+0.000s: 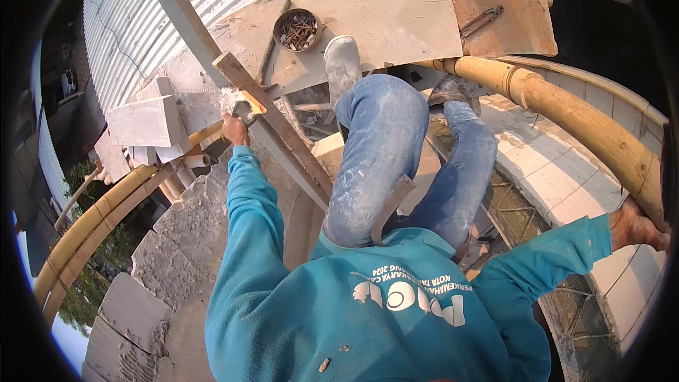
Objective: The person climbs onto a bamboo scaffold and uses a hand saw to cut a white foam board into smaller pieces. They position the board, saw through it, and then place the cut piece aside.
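My left hand [235,128] is closed round the orange and pale handle of a hand saw [249,105]. The toothed saw blade [201,104] points left, beside pale lightweight concrete blocks [145,124]. Just right of the saw handle, a narrow wooden board [272,124] slants down toward my knees. At the far right, my right hand [640,228] grips the lower end of a thick bamboo pole [566,104], its fingers partly lost at the dark rim of the picture.
A round tub of rusty nails [298,30] sits on a dusty plywood sheet [382,18]. Pliers [482,20] lie on a brown board [506,18]. Corrugated metal roofing [134,21] covers the upper left. Below my legs are gaps between boards. A block wall [559,170] runs along the right.
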A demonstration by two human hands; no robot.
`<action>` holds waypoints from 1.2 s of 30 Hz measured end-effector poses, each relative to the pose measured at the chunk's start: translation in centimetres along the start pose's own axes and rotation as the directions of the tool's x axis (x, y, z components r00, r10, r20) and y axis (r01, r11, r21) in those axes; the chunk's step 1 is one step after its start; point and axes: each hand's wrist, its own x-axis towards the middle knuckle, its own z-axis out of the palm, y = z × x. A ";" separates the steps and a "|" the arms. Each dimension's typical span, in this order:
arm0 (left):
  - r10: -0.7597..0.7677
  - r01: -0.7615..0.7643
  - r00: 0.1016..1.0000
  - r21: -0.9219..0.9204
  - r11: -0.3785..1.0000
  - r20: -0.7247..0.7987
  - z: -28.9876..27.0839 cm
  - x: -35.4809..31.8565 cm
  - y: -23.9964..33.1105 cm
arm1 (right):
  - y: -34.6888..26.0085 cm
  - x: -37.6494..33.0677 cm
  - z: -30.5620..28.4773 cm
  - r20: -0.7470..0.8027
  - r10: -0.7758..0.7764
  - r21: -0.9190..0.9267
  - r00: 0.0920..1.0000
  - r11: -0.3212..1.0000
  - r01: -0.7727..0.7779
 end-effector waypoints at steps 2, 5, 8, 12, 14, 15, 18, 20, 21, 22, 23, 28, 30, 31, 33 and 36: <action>-0.037 0.035 0.997 -0.032 0.999 -0.071 -1.8 2.2 -2.0 | 1.0 -0.1 -2.4 -0.057 0.089 -0.062 0.994 0.994 -0.093; -0.389 0.387 0.921 -0.130 0.913 0.005 -7.1 -1.5 7.8 | 2.0 -0.8 -1.4 -0.121 0.184 -0.182 0.975 0.962 -0.204; -0.448 0.454 0.890 -0.275 0.848 0.086 -11.0 -2.6 13.0 | 4.2 -0.1 -0.1 -0.164 0.323 -0.283 0.932 0.890 -0.358; -0.509 0.521 0.852 -0.291 0.802 0.122 -14.7 -2.2 20.4 | 7.0 0.1 2.1 -0.221 0.534 -0.384 0.816 0.721 -0.577; -0.523 0.532 0.845 -0.294 0.794 0.116 -15.0 -3.1 20.9 | 8.3 -0.2 4.0 -0.218 0.634 -0.446 0.742 0.612 -0.653; -0.533 0.548 0.835 -0.298 0.782 0.136 -15.9 -3.2 22.2 | 8.5 0.0 5.1 -0.218 0.678 -0.470 0.702 0.557 -0.685; -0.581 0.600 0.800 -0.225 0.768 0.152 -18.3 -4.3 25.9 | 9.0 0.3 8.7 -0.203 0.788 -0.537 0.580 0.406 -0.740; -0.569 0.591 0.806 -0.174 0.788 0.164 -20.8 -5.4 28.4 | 9.2 0.5 10.9 -0.185 0.847 -0.579 0.499 0.316 -0.751; -0.574 0.599 0.798 -0.143 0.788 0.183 -21.4 -6.2 28.3 | 9.5 0.7 12.2 -0.163 0.872 -0.606 0.461 0.281 -0.745; -0.575 0.602 0.794 -0.118 0.790 0.199 -22.0 -6.5 28.6 | 9.8 0.9 13.0 -0.150 0.897 -0.625 0.417 0.241 -0.743; -0.584 0.606 0.791 -0.096 0.790 0.185 -22.7 -6.7 29.7 | 10.1 1.2 14.1 -0.127 0.916 -0.649 0.381 0.214 -0.730; -0.557 0.560 0.804 0.050 0.827 0.210 -27.4 -9.7 31.4 | 11.2 2.8 19.1 -0.021 0.972 -0.744 0.235 0.142 -0.653; -0.534 0.528 0.818 0.089 0.844 0.214 -29.1 -11.3 32.4 | 11.7 4.0 20.8 0.038 0.979 -0.771 0.202 0.157 -0.617; -0.543 0.534 0.812 0.103 0.839 0.215 -30.0 -12.1 32.9 | 12.1 4.6 21.7 0.061 0.980 -0.782 0.190 0.165 -0.601; -0.538 0.521 0.821 0.134 0.843 0.193 -31.5 -14.0 32.9 | 12.6 5.7 23.4 0.114 0.982 -0.800 0.152 0.182 -0.571; -0.538 0.521 0.823 0.136 0.843 0.180 -32.5 -16.8 32.1 | 13.0 7.7 25.9 0.185 0.974 -0.817 0.133 0.228 -0.529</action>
